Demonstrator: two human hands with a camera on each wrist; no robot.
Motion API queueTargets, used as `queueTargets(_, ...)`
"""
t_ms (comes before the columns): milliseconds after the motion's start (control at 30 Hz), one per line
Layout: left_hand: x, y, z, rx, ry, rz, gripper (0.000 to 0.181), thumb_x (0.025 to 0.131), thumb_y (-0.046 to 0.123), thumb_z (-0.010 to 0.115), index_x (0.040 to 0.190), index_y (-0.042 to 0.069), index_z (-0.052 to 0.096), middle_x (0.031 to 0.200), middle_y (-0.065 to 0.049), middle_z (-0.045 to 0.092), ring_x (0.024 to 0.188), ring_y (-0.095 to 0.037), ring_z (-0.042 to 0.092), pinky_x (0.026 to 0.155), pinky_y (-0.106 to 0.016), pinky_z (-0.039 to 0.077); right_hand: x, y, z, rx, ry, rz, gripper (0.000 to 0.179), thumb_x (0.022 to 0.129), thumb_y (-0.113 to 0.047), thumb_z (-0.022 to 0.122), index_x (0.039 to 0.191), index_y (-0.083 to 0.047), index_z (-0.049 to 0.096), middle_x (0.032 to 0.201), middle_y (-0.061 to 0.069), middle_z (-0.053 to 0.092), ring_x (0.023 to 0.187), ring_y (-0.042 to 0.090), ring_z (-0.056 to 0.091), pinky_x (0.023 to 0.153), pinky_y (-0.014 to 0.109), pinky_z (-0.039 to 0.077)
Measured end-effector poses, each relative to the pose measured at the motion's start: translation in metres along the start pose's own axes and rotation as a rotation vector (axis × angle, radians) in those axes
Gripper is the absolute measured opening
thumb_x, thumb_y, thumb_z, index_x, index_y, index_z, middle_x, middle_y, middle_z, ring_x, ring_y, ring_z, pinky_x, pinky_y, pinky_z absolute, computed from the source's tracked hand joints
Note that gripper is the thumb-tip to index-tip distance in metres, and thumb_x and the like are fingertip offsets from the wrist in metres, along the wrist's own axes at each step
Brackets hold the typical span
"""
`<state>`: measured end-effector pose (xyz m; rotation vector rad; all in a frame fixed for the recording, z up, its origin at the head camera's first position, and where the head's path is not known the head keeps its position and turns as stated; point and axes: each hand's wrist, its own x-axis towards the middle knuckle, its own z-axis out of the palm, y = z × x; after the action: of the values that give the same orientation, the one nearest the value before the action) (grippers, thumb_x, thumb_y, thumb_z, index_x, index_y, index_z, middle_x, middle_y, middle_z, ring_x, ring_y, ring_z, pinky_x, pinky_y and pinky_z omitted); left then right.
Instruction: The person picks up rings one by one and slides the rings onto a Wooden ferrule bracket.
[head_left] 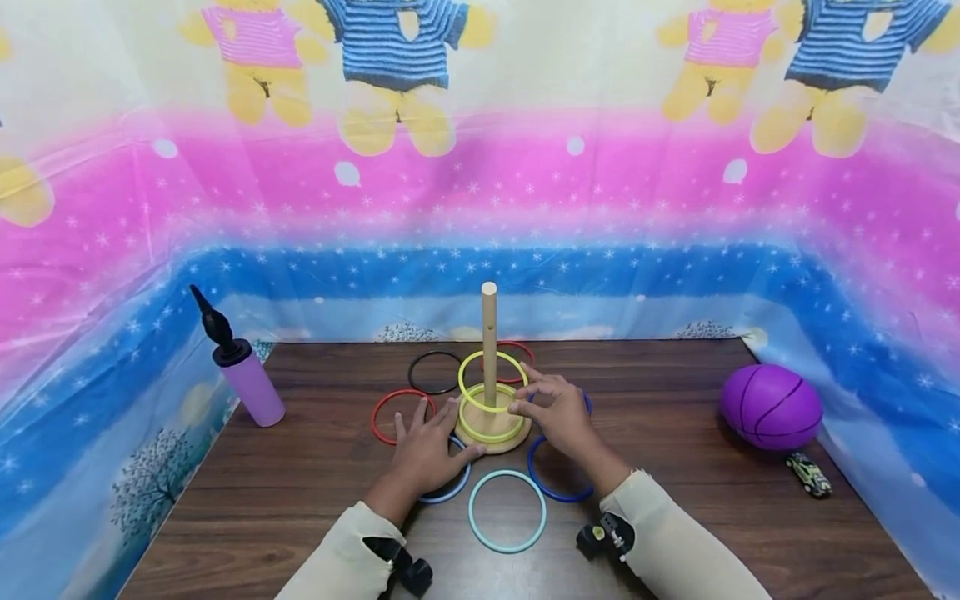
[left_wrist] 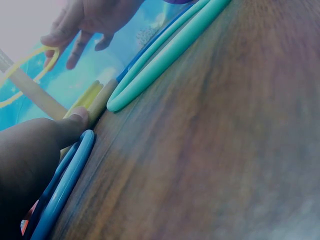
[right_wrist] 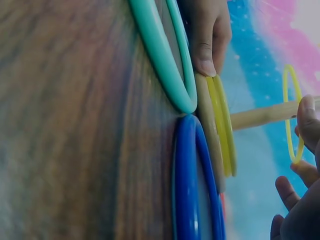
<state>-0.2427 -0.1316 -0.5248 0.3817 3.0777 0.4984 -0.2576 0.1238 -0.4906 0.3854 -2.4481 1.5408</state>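
Observation:
A wooden peg (head_left: 489, 321) stands upright on a round wooden base (head_left: 493, 449) in mid-table. My right hand (head_left: 561, 414) pinches a yellow ring (head_left: 460, 377) between thumb and fingers; the ring encircles the peg, raised well above the base. Beneath it, yellow rings (right_wrist: 220, 127) lie stacked flat around the foot of the peg. My left hand (head_left: 427, 451) is at the left of the base with fingers spread. Its thumb (left_wrist: 77, 120) touches the base's edge beside the stacked rings, as the left wrist view shows.
Around the base lie a teal ring (head_left: 507, 550), a light blue ring (head_left: 450, 498), dark blue rings (head_left: 562, 498), red rings (head_left: 373, 418) and a black ring (head_left: 410, 375). A purple hand pump (head_left: 255, 390) stands at left; a purple ball (head_left: 772, 407) and toy car (head_left: 808, 475) sit at right.

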Motion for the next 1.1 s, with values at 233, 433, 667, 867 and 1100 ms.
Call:
queueTargets(233, 0.0, 0.0, 0.001, -0.006, 0.008, 0.01, 0.097, 0.098, 0.078, 0.061, 0.174, 0.024, 0.035, 0.176, -0.004, 0.042, 0.168, -0.049, 0.023, 0.127, -0.085, 0.012, 0.0, 0.007, 0.0, -0.028, -0.03, 0.035, 0.017, 0.086, -0.023, 0.094, 0.1, -0.014, 0.088, 0.158, 0.0, 0.064, 0.145, 0.033, 0.058, 0.128, 0.062, 0.038)
queueTargets(433, 0.0, -0.001, 0.001, -0.006, 0.018, 0.013, 0.097, 0.099, 0.077, 0.061, 0.173, 0.021, 0.036, 0.176, -0.004, 0.043, 0.168, -0.049, 0.023, 0.127, -0.085, 0.011, 0.002, 0.016, 0.002, -0.064, -0.046, 0.048, 0.012, 0.085, -0.023, 0.094, 0.095, -0.021, 0.088, 0.157, -0.003, 0.065, 0.149, 0.036, 0.056, 0.129, 0.063, 0.036)
queueTargets(667, 0.0, 0.0, 0.0, -0.011, 0.006, 0.008, 0.097, 0.098, 0.078, 0.061, 0.173, 0.021, 0.037, 0.176, -0.004, 0.042, 0.168, -0.049, 0.022, 0.128, -0.084, 0.01, 0.002, 0.023, 0.005, -0.115, -0.052, 0.078, 0.013, 0.084, -0.025, 0.095, 0.095, -0.022, 0.088, 0.154, -0.006, 0.067, 0.141, 0.032, 0.061, 0.124, 0.058, 0.044)
queueTargets(867, 0.0, 0.001, 0.0, -0.009, 0.007, 0.003, 0.098, 0.098, 0.079, 0.061, 0.172, 0.019, 0.039, 0.176, -0.005, 0.043, 0.168, -0.049, 0.022, 0.128, -0.084, 0.01, 0.0, 0.027, 0.007, -0.156, -0.075, 0.084, 0.011, 0.084, -0.026, 0.095, 0.091, -0.024, 0.087, 0.153, -0.004, 0.068, 0.137, 0.03, 0.062, 0.122, 0.058, 0.044)
queueTargets(1100, -0.001, 0.002, -0.001, -0.009, 0.006, 0.002, 0.098, 0.098, 0.08, 0.06, 0.173, 0.02, 0.037, 0.176, -0.004, 0.042, 0.168, -0.049, 0.022, 0.128, -0.084, 0.01, -0.001, 0.028, 0.008, -0.162, -0.086, 0.081, 0.012, 0.083, -0.023, 0.095, 0.091, -0.021, 0.087, 0.152, 0.001, 0.069, 0.137, 0.033, 0.061, 0.124, 0.06, 0.041)
